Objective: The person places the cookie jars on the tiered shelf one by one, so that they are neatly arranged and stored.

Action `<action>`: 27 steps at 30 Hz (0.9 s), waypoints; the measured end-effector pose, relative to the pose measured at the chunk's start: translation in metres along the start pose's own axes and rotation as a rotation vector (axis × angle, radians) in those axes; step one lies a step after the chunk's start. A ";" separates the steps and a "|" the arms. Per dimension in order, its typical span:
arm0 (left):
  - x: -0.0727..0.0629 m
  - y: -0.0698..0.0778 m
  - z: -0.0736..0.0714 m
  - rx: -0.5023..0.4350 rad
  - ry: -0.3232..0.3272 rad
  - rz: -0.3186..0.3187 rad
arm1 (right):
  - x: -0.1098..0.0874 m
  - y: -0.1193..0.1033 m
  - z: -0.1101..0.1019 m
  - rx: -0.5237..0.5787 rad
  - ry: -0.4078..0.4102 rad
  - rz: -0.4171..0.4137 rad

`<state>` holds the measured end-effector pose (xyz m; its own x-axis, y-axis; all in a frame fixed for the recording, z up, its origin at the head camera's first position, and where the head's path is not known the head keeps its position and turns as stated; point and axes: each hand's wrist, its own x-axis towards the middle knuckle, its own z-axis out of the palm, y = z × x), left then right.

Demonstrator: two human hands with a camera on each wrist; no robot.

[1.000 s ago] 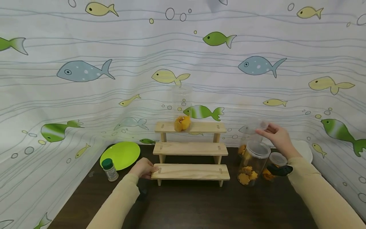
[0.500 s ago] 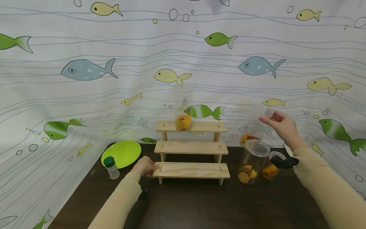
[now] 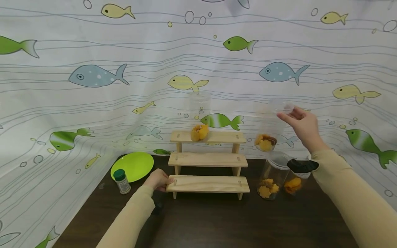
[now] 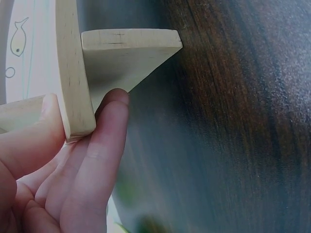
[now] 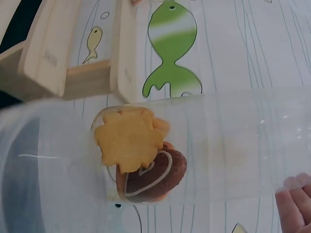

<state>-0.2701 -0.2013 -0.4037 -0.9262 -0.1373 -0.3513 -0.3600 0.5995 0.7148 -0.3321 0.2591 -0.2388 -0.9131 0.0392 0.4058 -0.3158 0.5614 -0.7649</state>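
Observation:
My left hand grips the left end of the lowest step of a three-step wooden rack. In the left wrist view the thumb lies over the board and the fingers are underneath. Up at the right, my right hand holds a tall clear jar near its top rim, off the table. Scalloped yellow cookies and a brown piece with a white swirl lie in its bottom. Another clear jar with orange-yellow pieces stands on the top step.
Below the raised jar, a lidded clear jar of cookies stands on the dark table, with a smaller jar behind its right side. At left are a lime-green plate and a green-capped shaker bottle. A fish-print curtain encloses the table.
My right hand has lifted the clear jar from behind the other jars to well above them, its base now level with the top step. The left hand keeps its grip on the rack.

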 end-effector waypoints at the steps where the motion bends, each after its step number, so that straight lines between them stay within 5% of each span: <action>1: 0.000 0.000 0.000 0.000 0.002 -0.001 | 0.001 -0.003 0.002 0.004 0.000 -0.008; 27: 0.002 -0.002 0.002 -0.062 -0.004 0.004 | 0.026 -0.059 0.080 0.215 -0.048 -0.093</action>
<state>-0.2712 -0.2008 -0.4069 -0.9273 -0.1312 -0.3505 -0.3622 0.5504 0.7522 -0.3578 0.1610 -0.2231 -0.8871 -0.0471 0.4592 -0.4422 0.3720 -0.8161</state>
